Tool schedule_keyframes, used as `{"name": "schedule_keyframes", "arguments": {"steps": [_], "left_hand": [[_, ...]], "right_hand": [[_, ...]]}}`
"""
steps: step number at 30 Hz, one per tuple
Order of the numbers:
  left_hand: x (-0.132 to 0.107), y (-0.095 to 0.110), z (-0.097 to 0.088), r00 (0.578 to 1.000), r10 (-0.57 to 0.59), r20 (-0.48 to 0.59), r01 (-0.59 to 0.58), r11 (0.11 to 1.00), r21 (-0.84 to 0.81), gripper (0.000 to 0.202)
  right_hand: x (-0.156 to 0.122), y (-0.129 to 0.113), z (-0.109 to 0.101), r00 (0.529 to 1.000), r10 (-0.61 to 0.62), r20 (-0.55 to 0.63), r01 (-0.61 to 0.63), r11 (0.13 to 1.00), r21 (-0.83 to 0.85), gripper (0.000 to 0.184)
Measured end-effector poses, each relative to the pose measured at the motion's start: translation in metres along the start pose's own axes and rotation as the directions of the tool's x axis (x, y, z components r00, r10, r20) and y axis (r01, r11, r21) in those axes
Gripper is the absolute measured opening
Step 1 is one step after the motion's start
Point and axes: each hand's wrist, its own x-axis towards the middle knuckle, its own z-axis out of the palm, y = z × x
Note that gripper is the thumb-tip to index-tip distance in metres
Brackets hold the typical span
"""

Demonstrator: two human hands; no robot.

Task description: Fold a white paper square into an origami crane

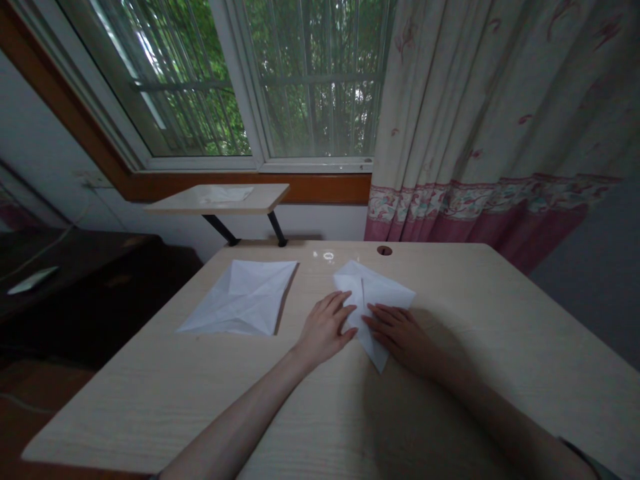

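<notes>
A folded sheet of white paper lies on the light wooden table under both my hands, with one pointed corner toward me. Its edges meet along a line down the middle. My left hand rests on the left side of the paper, fingers stretched out and the thumb near its centre. Across from it, my right hand lies flat on the right side, fingers extended toward the middle fold. Neither hand grips anything. Part of the paper is hidden beneath the fingers.
Left of my hands lies a creased white paper sheet. A small raised shelf on black legs holds another white paper piece. A round cable hole is near the table's back edge. Behind are a window and a curtain.
</notes>
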Motion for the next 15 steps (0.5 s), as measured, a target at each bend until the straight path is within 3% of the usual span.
{"name": "schedule_keyframes", "arguments": {"steps": [15], "left_hand": [[-0.0026, 0.0079, 0.0037, 1.000, -0.024, 0.013, 0.024, 0.999, -0.030, 0.074]], "right_hand": [[0.0008, -0.0012, -0.0017, 1.000, 0.007, 0.012, -0.007, 1.000, -0.006, 0.041]]}}
